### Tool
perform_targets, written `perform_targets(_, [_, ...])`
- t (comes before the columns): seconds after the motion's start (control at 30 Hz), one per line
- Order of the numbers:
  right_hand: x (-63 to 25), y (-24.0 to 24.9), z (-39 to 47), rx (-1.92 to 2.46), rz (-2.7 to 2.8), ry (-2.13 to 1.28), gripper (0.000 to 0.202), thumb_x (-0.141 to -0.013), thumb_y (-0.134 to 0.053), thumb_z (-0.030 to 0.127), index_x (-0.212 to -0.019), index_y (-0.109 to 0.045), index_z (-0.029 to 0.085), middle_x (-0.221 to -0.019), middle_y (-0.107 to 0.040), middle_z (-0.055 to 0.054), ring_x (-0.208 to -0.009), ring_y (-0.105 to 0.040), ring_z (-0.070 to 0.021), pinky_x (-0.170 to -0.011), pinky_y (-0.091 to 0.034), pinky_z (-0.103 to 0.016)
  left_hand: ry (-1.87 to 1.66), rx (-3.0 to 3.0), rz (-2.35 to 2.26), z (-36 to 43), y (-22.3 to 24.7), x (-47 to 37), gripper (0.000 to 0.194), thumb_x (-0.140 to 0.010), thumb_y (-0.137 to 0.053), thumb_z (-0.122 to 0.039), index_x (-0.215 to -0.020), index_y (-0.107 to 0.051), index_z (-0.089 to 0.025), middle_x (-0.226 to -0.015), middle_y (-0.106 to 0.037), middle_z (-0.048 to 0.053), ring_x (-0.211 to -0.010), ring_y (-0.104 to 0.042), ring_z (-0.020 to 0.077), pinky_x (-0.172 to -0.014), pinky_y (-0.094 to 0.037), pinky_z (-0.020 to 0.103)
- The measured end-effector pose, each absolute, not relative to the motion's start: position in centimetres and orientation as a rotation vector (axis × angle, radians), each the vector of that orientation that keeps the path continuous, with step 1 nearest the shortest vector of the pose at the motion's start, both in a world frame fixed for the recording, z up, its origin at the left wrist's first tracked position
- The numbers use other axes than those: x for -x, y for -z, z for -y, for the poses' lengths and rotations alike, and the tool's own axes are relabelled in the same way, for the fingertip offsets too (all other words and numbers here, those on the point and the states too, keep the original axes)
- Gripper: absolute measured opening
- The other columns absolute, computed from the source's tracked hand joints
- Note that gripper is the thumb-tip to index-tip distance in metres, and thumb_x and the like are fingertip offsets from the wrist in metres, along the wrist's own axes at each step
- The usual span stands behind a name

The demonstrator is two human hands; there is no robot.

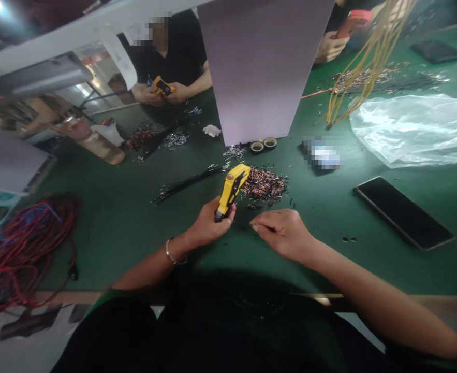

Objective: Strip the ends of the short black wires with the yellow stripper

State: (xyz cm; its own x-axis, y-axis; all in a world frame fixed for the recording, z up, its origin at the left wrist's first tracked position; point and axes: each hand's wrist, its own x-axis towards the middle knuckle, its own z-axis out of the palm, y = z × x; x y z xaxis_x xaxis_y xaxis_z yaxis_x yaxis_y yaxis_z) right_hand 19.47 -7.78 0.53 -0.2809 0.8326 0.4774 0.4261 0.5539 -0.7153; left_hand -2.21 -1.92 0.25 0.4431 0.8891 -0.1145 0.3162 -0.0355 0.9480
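My left hand [210, 223] is closed around a yellow-and-black crimping tool [232, 191], its upper end tilted away from me. To the right of it, my right hand [282, 230] hovers low over the green table with thumb and fingertips pinched; whatever is between them is too small to make out. Just beyond both hands lies a pile of small copper-coloured and black pieces [265, 184]. A bundle of thin black wires with metal tips [191, 184] rests to the left of the tool.
Red and blue cables [30, 243] are heaped at the left edge. A phone [402, 212] and a clear plastic bag [418, 129] lie right. Tape rolls [263, 146] sit by an upright panel [267, 67]. Across the table, a person holds a similar yellow tool [162, 86].
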Motion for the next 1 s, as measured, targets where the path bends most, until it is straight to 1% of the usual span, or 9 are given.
perform_targets(0.13, [-20.4, -1.4, 7.5, 1.187, 1.617, -0.585, 0.017, -0.084, -0.066, 0.020, -0.075, -0.080, 0.021, -0.073, -0.079, -0.003, -0.062, -0.072, -0.0162, -0.059, -0.057, -0.026, -0.694, -1.359, -0.909, 1.1, 0.2, 2.6, 0.023, -0.064, -0.068, -0.015, -0.086, -0.061, -0.014, -0.073, -0.062, 0.000, -0.060, -0.058, 0.0129, -0.061, -0.049, 0.030])
perform_targets(0.23, [-20.6, -1.3, 6.8, 1.278, 1.359, -0.705, 0.011, -0.078, -0.072, 0.024, -0.076, -0.082, 0.022, -0.058, -0.072, 0.000, -0.048, -0.063, -0.0134, -0.047, -0.050, -0.025, -0.651, -1.154, -0.671, 0.8, -0.1, 2.7, 0.031, -0.064, -0.073, -0.016, -0.094, -0.064, -0.013, -0.083, -0.069, 0.006, -0.066, -0.063, 0.0176, -0.066, -0.053, 0.036])
perform_targets(0.3, [-20.4, -1.1, 6.4, 1.296, 1.212, -0.774, 0.011, -0.076, -0.073, 0.025, -0.078, -0.083, 0.021, -0.048, -0.065, 0.002, -0.042, -0.056, -0.0112, -0.043, -0.046, -0.024, -0.607, -1.063, -0.585, 0.7, -0.2, 2.6, 0.036, -0.062, -0.073, -0.014, -0.097, -0.065, -0.011, -0.086, -0.072, 0.009, -0.069, -0.066, 0.0203, -0.069, -0.054, 0.038])
perform_targets(0.37, [-20.1, -0.9, 6.2, 1.295, 1.132, -0.809, 0.011, -0.075, -0.073, 0.025, -0.078, -0.083, 0.021, -0.045, -0.061, 0.003, -0.041, -0.053, -0.0101, -0.043, -0.045, -0.024, -0.531, -0.979, -0.521, 0.8, -0.2, 2.6, 0.039, -0.061, -0.072, -0.013, -0.099, -0.067, -0.010, -0.088, -0.073, 0.012, -0.072, -0.068, 0.0234, -0.071, -0.054, 0.040])
perform_targets(0.57, [-19.9, -1.1, 6.3, 1.285, 1.099, -0.844, 0.010, -0.074, -0.073, 0.025, -0.075, -0.081, 0.020, -0.047, -0.062, 0.003, -0.041, -0.053, -0.0097, -0.042, -0.045, -0.023, -0.435, -0.874, -0.397, 1.1, 0.2, 2.6, 0.046, -0.058, -0.071, -0.015, -0.104, -0.069, -0.011, -0.100, -0.075, 0.017, -0.082, -0.071, 0.0288, -0.073, -0.054, 0.042])
perform_targets(0.63, [-20.0, -1.2, 6.5, 1.301, 1.128, -0.809, 0.010, -0.074, -0.072, 0.025, -0.074, -0.081, 0.020, -0.047, -0.062, 0.003, -0.041, -0.053, -0.0096, -0.042, -0.044, -0.023, -0.445, -0.898, -0.400, 1.3, 0.1, 2.5, 0.047, -0.058, -0.072, -0.016, -0.105, -0.068, -0.011, -0.102, -0.075, 0.017, -0.083, -0.070, 0.0284, -0.075, -0.054, 0.042])
perform_targets(0.77, [-20.1, -1.2, 6.9, 1.322, 1.295, -0.650, 0.014, -0.078, -0.068, 0.022, -0.071, -0.080, 0.019, -0.050, -0.065, 0.001, -0.043, -0.054, -0.0099, -0.044, -0.043, -0.023, -0.466, -0.948, -0.419, 1.4, 0.2, 2.4, 0.046, -0.060, -0.075, -0.014, -0.105, -0.068, -0.013, -0.097, -0.075, 0.014, -0.081, -0.070, 0.0255, -0.077, -0.053, 0.041])
perform_targets(0.9, [-19.8, -1.0, 7.1, 1.316, 1.434, -0.415, 0.017, -0.081, -0.064, 0.019, -0.072, -0.079, 0.018, -0.061, -0.074, -0.002, -0.049, -0.063, -0.0120, -0.049, -0.048, -0.024, -0.484, -0.989, -0.425, 1.5, 0.7, 2.4, 0.045, -0.062, -0.078, -0.017, -0.107, -0.068, -0.012, -0.095, -0.074, 0.013, -0.079, -0.069, 0.0243, -0.077, -0.053, 0.041])
perform_targets(1.0, [-19.5, -0.9, 7.2, 1.301, 1.504, -0.305, 0.019, -0.083, -0.062, 0.017, -0.073, -0.078, 0.017, -0.062, -0.075, -0.003, -0.049, -0.065, -0.0124, -0.051, -0.050, -0.023, -0.497, -1.026, -0.432, 1.6, 0.9, 2.4, 0.045, -0.064, -0.079, -0.017, -0.108, -0.067, -0.013, -0.096, -0.072, 0.012, -0.081, -0.069, 0.0237, -0.079, -0.053, 0.040])
